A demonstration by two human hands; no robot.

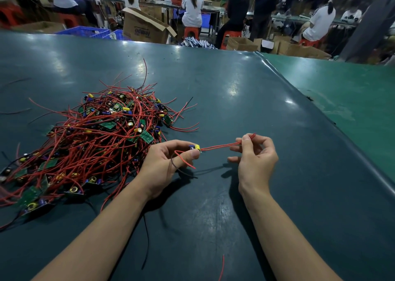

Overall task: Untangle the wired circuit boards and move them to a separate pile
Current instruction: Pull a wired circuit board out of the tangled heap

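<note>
We hold one small circuit board [195, 148] above the dark green tabletop [235, 88], just right of the big tangled pile of boards and red wires [96, 135]. Our left hand [166, 165] has its grip closed on the board, thumb and forefinger pinching it by its yellow and blue parts. Two red wires [220, 146] run from the board to our right hand [254, 159], whose grip pinches their far ends between thumb and forefinger, the other fingers loosely curled. A short red wire and a black wire hang from the board below our left hand. A loose red wire [222, 268] lies on the tabletop near the bottom edge, between our forearms.
</note>
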